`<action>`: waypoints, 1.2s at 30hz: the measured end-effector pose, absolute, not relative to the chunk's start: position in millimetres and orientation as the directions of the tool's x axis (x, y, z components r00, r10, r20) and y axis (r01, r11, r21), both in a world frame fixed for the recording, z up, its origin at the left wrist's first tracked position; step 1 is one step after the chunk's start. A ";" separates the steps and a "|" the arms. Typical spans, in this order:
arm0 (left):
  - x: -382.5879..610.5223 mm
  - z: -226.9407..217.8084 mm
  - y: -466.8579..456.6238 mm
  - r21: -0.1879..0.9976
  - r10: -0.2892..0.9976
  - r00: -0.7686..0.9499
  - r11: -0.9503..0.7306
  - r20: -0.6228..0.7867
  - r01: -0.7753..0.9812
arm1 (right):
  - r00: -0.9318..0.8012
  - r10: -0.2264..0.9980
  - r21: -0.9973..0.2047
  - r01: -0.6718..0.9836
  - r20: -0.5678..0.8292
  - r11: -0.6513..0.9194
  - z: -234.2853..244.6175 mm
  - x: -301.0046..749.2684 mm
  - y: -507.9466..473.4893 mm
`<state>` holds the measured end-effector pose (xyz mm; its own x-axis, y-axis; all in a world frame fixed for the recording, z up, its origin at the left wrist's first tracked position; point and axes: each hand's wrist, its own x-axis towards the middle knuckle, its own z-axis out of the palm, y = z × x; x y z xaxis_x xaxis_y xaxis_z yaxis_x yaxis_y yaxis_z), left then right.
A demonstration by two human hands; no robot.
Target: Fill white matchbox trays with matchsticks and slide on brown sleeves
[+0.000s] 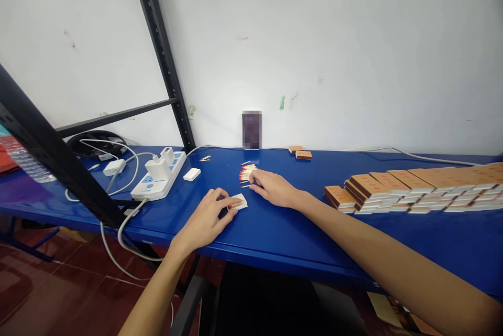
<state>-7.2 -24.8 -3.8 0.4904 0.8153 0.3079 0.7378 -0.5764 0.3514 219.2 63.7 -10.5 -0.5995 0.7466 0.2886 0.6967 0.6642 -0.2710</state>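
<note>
My left hand [212, 216] is closed around a small white matchbox tray [242, 203] on the blue table. A few red match heads show inside the tray by the thumb. My right hand [274, 188] lies at the right end of a small pile of matches [245, 172], fingers curled in and pinched on the stick ends. The red heads point left. One match lies just below the pile, beside the right thumb. How many sticks the right fingers grip is hidden.
A stack of matchboxes [396, 186] fills the table's right side. Two matchboxes [303, 155] lie by the wall. A small white box [192, 174] and a few loose matches [205, 158] lie left, near a power strip [161, 181] with cables and the black shelf post [163, 47].
</note>
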 end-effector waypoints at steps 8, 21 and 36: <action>-7.7 -7.8 -23.1 0.420 0.839 0.427 -0.540 0.337 0.730 | -0.601 0.763 -0.284 0.708 0.237 0.646 -8.2 217.8 65.0; -7.9 -8.6 -22.8 0.439 0.848 0.384 -0.520 0.364 0.733 | -0.572 0.755 -0.317 0.686 0.321 0.655 -7.2 205.3 52.2; -6.8 -6.2 -23.5 0.413 0.823 0.412 -0.557 0.391 0.721 | -0.535 0.817 -0.174 0.802 0.213 0.571 -8.5 210.2 61.8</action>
<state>-6.8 -23.5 -6.2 0.4119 0.8232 0.3908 0.7207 -0.5568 0.4130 210.2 61.8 -8.5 -0.5353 0.8174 0.2129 0.8023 0.5709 -0.1744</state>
